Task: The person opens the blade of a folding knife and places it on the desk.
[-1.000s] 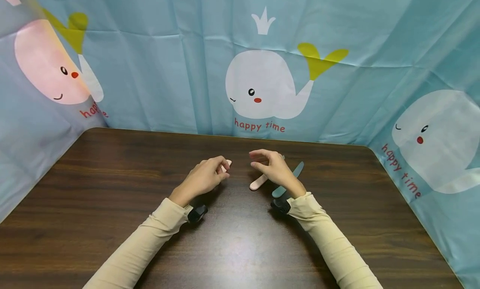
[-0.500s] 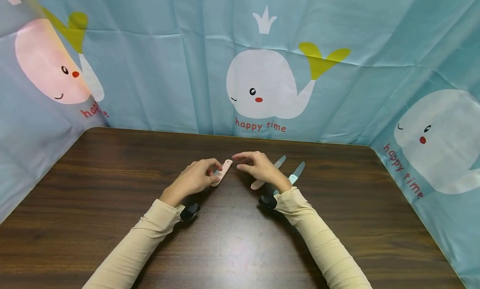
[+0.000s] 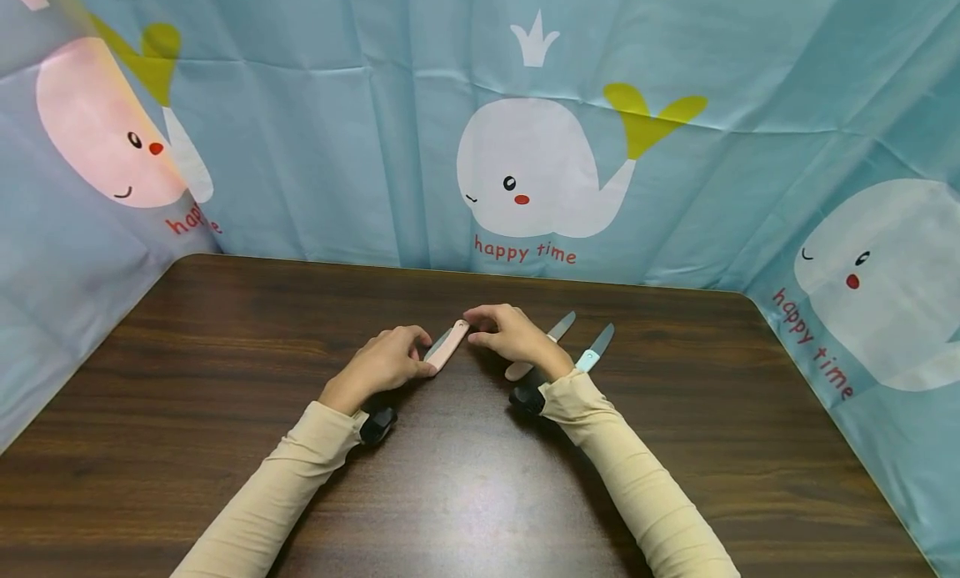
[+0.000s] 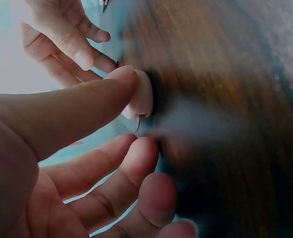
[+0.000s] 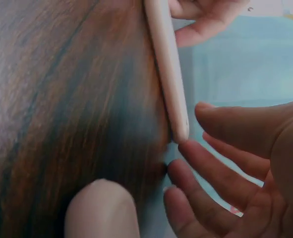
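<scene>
A pink folding knife (image 3: 448,350), its grey blade partly out of the handle, is between the two hands. My left hand (image 3: 384,361) holds its near end: the thumb rests on the handle (image 4: 142,94), and the fingertips curve round beside the blade edge in the left wrist view. My right hand (image 3: 508,334) is at the far end. In the right wrist view its index fingertip touches the handle's tip, while the thumb stands apart from the knife.
Two more knives lie unfolded on the dark wooden table (image 3: 465,469). One has a pale pink handle (image 3: 517,370); the light blue one (image 3: 588,359) is partly hidden by the right wrist. A whale-print curtain (image 3: 420,144) hangs behind the table.
My right hand has moved left, from over the other knives to the pink folding knife. My left hand has shifted its grasp, and the knife has tilted, showing more of its blade.
</scene>
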### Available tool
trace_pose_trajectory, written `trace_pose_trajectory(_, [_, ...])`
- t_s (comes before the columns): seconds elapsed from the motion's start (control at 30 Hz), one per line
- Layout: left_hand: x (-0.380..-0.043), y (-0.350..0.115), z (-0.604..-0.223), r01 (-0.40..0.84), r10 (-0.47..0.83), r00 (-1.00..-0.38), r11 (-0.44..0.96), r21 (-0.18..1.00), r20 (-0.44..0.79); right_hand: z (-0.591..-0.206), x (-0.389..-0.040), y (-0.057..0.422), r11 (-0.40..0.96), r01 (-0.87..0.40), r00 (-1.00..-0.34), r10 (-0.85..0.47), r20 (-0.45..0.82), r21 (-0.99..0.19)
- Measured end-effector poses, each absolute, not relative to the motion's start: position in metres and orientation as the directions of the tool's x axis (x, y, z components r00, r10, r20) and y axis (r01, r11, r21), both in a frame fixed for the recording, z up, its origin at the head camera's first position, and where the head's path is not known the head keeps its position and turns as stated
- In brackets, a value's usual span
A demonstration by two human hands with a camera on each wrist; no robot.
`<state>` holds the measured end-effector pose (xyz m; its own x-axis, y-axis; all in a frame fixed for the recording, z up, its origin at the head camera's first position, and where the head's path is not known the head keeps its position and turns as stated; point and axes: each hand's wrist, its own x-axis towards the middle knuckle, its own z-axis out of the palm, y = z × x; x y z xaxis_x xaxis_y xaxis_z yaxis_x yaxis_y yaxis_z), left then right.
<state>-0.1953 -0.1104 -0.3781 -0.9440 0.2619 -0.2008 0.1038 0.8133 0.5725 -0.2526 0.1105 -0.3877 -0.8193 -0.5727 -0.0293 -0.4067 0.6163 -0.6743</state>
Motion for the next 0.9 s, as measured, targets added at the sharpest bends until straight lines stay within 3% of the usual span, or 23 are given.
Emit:
trace_pose_trajectory(0.5, [-0.195, -0.111, -0.38, 0.103, 0.278, -0.94, 0.783, 0.614, -0.197, -0.388, -0.248, 0.115, 0.597, -0.375, -0.854, -0.519, 0.015, -0.709])
trace_pose_trajectory(0.9, [-0.196, -0.11, -0.379, 0.129, 0.339, -0.917, 0.751, 0.648, -0.21, -0.383, -0.241, 0.121, 0.495, -0.239, -0.868, -0.495, -0.045, -0.835])
